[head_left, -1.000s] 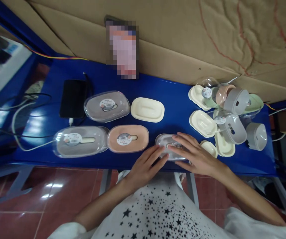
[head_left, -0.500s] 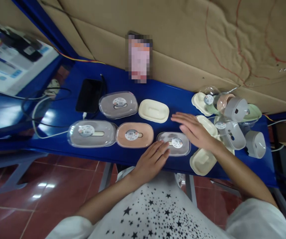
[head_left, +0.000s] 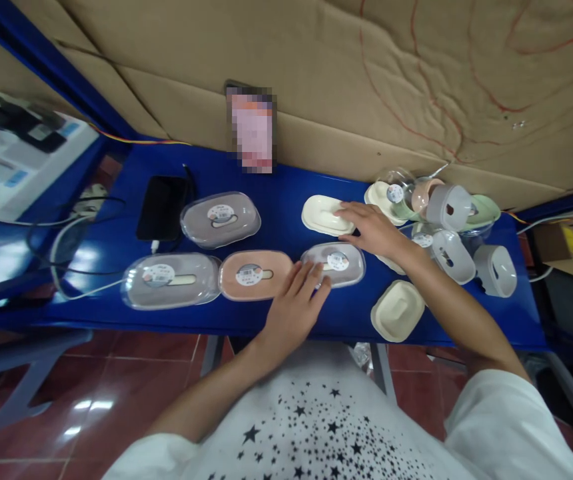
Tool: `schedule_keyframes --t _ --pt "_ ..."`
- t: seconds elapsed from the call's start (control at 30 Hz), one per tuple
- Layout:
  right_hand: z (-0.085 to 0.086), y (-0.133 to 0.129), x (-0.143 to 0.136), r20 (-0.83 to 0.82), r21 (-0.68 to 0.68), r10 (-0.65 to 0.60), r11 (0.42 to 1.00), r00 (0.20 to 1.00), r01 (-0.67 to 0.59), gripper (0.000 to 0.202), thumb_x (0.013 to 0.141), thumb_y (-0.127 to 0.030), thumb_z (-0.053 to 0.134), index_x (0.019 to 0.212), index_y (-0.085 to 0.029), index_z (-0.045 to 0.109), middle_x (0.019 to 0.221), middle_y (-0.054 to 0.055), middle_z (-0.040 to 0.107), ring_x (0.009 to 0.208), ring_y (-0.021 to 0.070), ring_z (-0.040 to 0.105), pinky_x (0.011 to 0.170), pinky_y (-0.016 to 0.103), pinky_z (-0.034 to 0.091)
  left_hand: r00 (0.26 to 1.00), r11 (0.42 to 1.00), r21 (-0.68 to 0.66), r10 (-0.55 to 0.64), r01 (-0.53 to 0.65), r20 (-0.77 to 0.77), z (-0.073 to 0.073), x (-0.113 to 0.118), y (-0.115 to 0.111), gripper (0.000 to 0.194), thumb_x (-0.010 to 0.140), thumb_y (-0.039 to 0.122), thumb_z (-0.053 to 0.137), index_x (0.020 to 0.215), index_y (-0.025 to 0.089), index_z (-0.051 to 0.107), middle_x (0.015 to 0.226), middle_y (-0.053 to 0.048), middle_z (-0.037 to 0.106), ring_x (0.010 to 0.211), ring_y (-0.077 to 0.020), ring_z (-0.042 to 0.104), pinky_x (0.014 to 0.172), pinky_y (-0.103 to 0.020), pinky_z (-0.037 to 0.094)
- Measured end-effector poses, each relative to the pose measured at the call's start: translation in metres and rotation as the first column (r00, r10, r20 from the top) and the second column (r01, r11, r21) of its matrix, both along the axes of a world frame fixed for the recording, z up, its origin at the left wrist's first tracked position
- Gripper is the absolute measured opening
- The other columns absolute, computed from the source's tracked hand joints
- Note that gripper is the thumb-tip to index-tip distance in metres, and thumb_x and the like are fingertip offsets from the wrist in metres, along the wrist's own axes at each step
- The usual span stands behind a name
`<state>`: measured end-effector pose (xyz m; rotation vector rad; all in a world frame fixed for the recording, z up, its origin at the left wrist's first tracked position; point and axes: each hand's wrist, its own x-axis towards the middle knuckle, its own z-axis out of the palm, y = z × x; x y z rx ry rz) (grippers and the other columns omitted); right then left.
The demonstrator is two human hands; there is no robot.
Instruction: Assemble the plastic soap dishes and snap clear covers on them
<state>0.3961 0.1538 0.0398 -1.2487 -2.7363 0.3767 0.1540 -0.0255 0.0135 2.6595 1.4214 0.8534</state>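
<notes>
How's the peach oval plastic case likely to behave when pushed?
The peach oval case would probably slide rather than roll, since it lies flat. Its glossy clear cover may feel slippery, and its even outline suggests stiffness.

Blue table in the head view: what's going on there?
A person's left hand rests its fingers at the left end of a clear-covered grey container. The right hand has its fingers on a cream tray; its grip is unclear. A peach container lies on the table, left of the grey one.
</notes>
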Motion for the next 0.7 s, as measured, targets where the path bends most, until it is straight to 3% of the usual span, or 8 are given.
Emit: schedule_keyframes --t 0.1,0.23,0.33,0.43,0.53,0.63,0.7 --pt "0.006 -0.001 0.018 -0.102 0.014 -0.06 0.998 0.993 0.061 0.045 0.098 -0.035 0.074 0.139 -0.018 0.069 0.146 0.018 0.07 0.137 0.037 0.064 0.118 0.058 0.047 0.997 0.998 0.011 0.056 -0.056 -0.045 0.009 0.004 0.018 0.025 0.102 0.007 0.06 0.123 0.015 0.07 0.14 -0.019 0.072 0.132 -0.0366 0.07 0.12 -0.064 0.051" --pt "0.021 -0.008 0.032 -0.307 0.06 -0.161 0.98 0.938 0.188 0.023 0.101 -0.043 0.071 0.113 -0.023 0.075 0.119 0.011 0.079 0.12 0.0319 0.071 0.113 0.053 0.052 0.991 0.99 -0.068 0.123 -0.126 -0.048 0.019 0.009 0.043 0.03 0.102 0.007 0.055 0.126 0.016 0.069 0.142 -0.021 0.07 0.135 -0.039 0.068 0.121 -0.071 0.045" --pt "0.038 -0.033 0.045 -0.406 0.096 -0.254 0.944 0.878 0.317 0.019 0.102 -0.043 0.072 0.106 -0.024 0.073 0.113 0.008 0.08 0.116 0.0301 0.074 0.107 0.048 0.056 0.985 0.976 -0.132 0.167 -0.171 -0.045 0.025 0.012 0.063 0.04 0.104 0.01 0.052 0.143 0.012 0.061 0.154 -0.026 0.062 0.146 -0.0424 0.059 0.125 -0.073 0.038" --pt "0.05 -0.077 0.058 -0.46 0.134 -0.265 0.923 0.847 0.361 0.016 0.102 -0.037 0.075 0.111 -0.024 0.071 0.12 0.009 0.078 0.124 0.029 0.073 0.109 0.047 0.058 0.979 0.968 -0.156 0.201 -0.196 0.017 0.031 0.015 0.071 0.058 0.107 0.017 0.052 0.163 0.009 0.04 0.169 -0.03 0.043 0.159 -0.0457 0.042 0.127 -0.074 0.034" --pt "0.045 -0.125 0.062 -0.453 0.087 -0.165 0.97 0.876 0.228 0.017 0.101 -0.03 0.076 0.117 -0.024 0.07 0.122 0.008 0.076 0.131 0.0272 0.07 0.112 0.048 0.059 0.991 0.99 -0.122 0.079 -0.065 0.112 0.033 0.016 0.056 0.066 0.109 0.021 0.054 0.169 0.013 0.031 0.174 -0.026 0.038 0.162 -0.0408 0.038 0.128 -0.064 0.042" --pt "0.025 -0.158 0.056 -0.427 0.019 -0.036 0.999 0.903 0.049 0.017 0.104 -0.028 0.072 0.121 -0.025 0.069 0.117 0.007 0.074 0.134 0.0252 0.068 0.119 0.051 0.056 0.982 0.978 -0.095 -0.178 0.183 0.06 0.025 0.011 0.027 0.049 0.108 0.023 0.06 0.156 0.021 0.051 0.168 -0.019 0.05 0.158 -0.0363 0.047 0.125 -0.056 0.049" --pt "0.013 -0.166 0.054 -0.397 0.016 0.015 1.0 0.918 -0.009 0.017 0.106 -0.03 0.07 0.122 -0.024 0.069 0.119 0.007 0.074 0.135 0.0242 0.068 0.123 0.052 0.054 0.968 0.96 -0.121 -0.252 0.252 0.014 0.013 0.006 0.01 0.035 0.107 0.019 0.061 0.142 0.02 0.062 0.159 -0.017 0.06 0.151 -0.034 0.056 0.122 -0.054 0.052"
